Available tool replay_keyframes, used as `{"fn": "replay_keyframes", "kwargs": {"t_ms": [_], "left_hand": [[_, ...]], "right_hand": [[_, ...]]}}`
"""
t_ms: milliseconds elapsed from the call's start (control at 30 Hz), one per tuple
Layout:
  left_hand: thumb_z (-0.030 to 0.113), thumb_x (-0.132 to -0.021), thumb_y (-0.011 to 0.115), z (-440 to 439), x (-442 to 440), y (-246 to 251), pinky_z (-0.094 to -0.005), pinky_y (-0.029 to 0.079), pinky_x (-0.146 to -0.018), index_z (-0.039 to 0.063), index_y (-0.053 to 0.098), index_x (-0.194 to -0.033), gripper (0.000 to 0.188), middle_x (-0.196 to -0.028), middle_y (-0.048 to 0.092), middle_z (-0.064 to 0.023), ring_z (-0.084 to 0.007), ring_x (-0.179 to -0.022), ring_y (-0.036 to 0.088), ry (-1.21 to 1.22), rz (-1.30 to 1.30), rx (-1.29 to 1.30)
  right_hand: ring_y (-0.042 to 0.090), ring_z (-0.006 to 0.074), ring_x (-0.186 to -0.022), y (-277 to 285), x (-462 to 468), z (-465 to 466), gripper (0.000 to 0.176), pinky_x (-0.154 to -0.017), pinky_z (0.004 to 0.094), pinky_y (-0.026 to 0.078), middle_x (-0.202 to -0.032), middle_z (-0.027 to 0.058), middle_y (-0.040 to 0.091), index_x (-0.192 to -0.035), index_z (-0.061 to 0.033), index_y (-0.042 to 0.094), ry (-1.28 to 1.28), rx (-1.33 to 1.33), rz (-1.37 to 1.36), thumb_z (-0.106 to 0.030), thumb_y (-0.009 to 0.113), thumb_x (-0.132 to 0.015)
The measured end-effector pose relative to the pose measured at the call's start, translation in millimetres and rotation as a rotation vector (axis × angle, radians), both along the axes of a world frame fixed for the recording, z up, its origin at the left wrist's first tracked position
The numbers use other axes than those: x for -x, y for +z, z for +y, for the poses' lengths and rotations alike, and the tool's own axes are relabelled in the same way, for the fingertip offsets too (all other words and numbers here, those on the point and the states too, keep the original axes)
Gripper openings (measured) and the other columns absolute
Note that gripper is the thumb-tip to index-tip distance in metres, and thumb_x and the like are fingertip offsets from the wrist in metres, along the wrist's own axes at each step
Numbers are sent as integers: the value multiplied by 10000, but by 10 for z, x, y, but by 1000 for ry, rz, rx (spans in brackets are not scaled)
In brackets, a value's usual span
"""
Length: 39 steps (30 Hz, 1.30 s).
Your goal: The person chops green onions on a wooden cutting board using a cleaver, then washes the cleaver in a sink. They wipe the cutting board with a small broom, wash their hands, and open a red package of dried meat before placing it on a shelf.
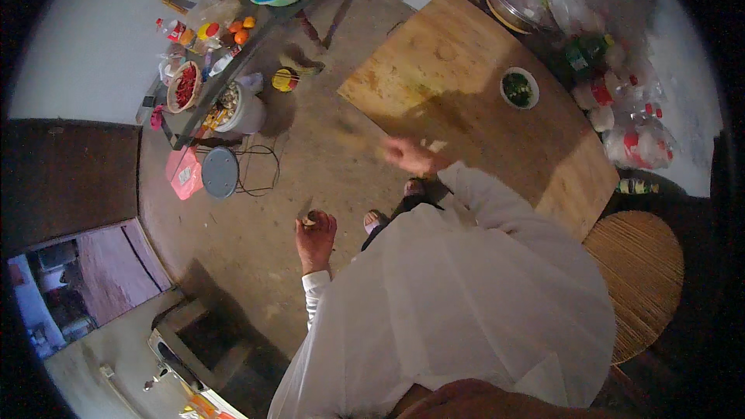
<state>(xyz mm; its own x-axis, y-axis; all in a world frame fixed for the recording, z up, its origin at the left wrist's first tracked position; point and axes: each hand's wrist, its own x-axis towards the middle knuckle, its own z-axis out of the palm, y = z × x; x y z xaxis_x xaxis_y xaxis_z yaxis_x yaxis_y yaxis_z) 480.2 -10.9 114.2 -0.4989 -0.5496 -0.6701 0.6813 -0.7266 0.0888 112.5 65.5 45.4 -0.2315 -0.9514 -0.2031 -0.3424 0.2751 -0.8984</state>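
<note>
My left hand (315, 244) is over the bare floor, its fingers curled round a small brownish object (311, 219) that I cannot identify. At the near left edge of the wooden table is my right hand (412, 157), blurred by motion; whether it holds anything cannot be told. A yellowish-brown blur (352, 139) shows over the floor just left of it. On the wooden table (465, 81) stands a white bowl (520, 88) with chopped greens in it, well to the right of both hands.
A glass table (204, 87) at the upper left bears a basket of red chillies (185, 87), oranges and bottles. Near it are a white bucket (250, 113) and a grey stool (220, 172). A round woven-top stool (637, 285) and bagged bottles (637, 139) are at the right.
</note>
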Motion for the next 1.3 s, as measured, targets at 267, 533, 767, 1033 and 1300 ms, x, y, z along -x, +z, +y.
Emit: {"fn": "replay_keyframes", "kwargs": {"t_ms": [267, 533, 767, 1033, 1300], "left_hand": [[443, -1018, 513, 110, -425, -63, -310, 482, -691, 14, 631, -1099, 453, -988, 656, -81, -223, -828, 560, -57, 168, 115], [402, -1029, 513, -132, -488, -210, -303, 496, -683, 0, 626, -1117, 427, -999, 658, -93, -227, -830, 557, -107, 117, -14], [394, -1030, 513, -298, -566, -207, -311, 521, -722, 11, 632, -1122, 412, -995, 670, -110, -256, -870, 575, -140, 158, -17], [365, -1042, 502, -523, -484, -109, -316, 515, -737, -38, 581, -1210, 444, -981, 658, -108, -247, -873, 569, -238, 165, 42], [379, -1038, 506, -557, -335, 58, -316, 503, -759, -48, 574, -1240, 477, -947, 640, -81, -243, -861, 566, -290, 123, 104]], "right_hand": [[612, 141, -839, 692, 416, 198, 387, -756, 328, 509, -933, 48, 688, -1322, -120, 610, -925, 175, 128, -209, 630, -946], [639, 249, -857, 561, -410, 647, 365, -800, 386, 517, -921, 116, 686, -1270, -111, 624, -29, -22, 172, -295, 639, -955], [611, 255, -1090, 475, -265, 1090, 411, -938, 396, 506, -1175, 136, 654, -1332, -84, 566, -597, 144, 499, -260, 623, -965], [625, 230, -1066, 271, -954, 843, 482, -930, 366, 498, -1202, 113, 659, -1431, -101, 514, -344, 145, -29, -224, 571, -968], [567, 110, -877, 450, -644, 957, 519, -771, 301, 498, -1003, 79, 659, -1422, -51, 511, -335, -87, 212, -212, 645, -946]]}}
